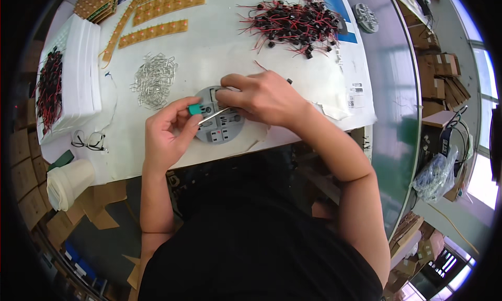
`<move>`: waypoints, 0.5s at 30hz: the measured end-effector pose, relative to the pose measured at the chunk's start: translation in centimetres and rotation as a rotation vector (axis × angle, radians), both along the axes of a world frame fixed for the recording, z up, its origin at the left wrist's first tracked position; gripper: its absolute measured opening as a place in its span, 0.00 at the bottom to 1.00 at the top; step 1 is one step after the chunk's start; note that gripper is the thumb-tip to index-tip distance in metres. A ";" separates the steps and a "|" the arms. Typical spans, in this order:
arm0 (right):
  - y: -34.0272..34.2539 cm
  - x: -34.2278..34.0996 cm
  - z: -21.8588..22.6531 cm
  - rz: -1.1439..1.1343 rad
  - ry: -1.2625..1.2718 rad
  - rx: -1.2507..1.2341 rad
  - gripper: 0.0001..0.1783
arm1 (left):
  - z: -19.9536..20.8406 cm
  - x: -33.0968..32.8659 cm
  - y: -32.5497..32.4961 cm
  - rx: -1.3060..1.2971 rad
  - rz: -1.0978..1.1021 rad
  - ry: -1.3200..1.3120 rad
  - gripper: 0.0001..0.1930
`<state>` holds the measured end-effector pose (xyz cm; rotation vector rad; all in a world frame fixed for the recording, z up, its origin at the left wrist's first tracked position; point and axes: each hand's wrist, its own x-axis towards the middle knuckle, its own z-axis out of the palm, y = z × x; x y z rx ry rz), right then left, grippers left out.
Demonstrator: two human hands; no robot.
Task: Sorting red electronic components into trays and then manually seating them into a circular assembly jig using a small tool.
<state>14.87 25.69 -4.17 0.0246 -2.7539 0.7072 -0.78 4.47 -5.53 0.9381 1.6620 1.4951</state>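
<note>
A round grey plastic disc [226, 135] with raised ribs and slots lies near the table's front edge, between my hands. My left hand [168, 131] is at its left side, thumb and index finger closed around a small green piece [194, 109]. A thin metal rod [213, 116] runs slantwise over the disc from my left thumb toward my right fingers; which hand grips it is unclear. Over the disc's far right part, my right hand [259, 98] has its fingers curled inward, hiding what they hold. A red wire [260, 66] shows just beyond its knuckles.
Small bent metal pieces [155, 80] are piled left of the disc. Black components with red wires [295, 24] form a heap at the far right; more [49, 89] lie in white foam trays [81, 71]. Tan circuit panels [157, 33], glasses [90, 140] and another grey disc [365, 18] lie around.
</note>
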 end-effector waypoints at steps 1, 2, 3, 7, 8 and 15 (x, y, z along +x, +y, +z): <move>0.8 -0.5 0.5 0.086 -0.011 0.050 0.13 | -0.1 -0.3 0.0 -0.006 -0.015 0.000 0.15; 1.4 -0.9 0.8 0.175 -0.020 0.098 0.12 | -0.1 -0.5 0.0 -0.014 -0.027 0.003 0.15; 1.8 -1.2 1.1 0.173 -0.023 0.098 0.12 | -0.1 -0.6 -0.1 -0.023 -0.038 0.006 0.15; 3.1 -2.1 1.4 0.291 -0.073 0.021 0.11 | -0.3 -0.2 0.4 -0.003 -0.022 -0.026 0.14; 3.0 -2.0 1.1 0.278 -0.077 -0.036 0.12 | -0.3 -0.2 0.4 -0.005 -0.014 -0.022 0.14; 2.8 -1.9 -0.4 0.230 0.003 -0.316 0.12 | -0.2 -0.2 0.6 -0.033 -0.031 0.025 0.14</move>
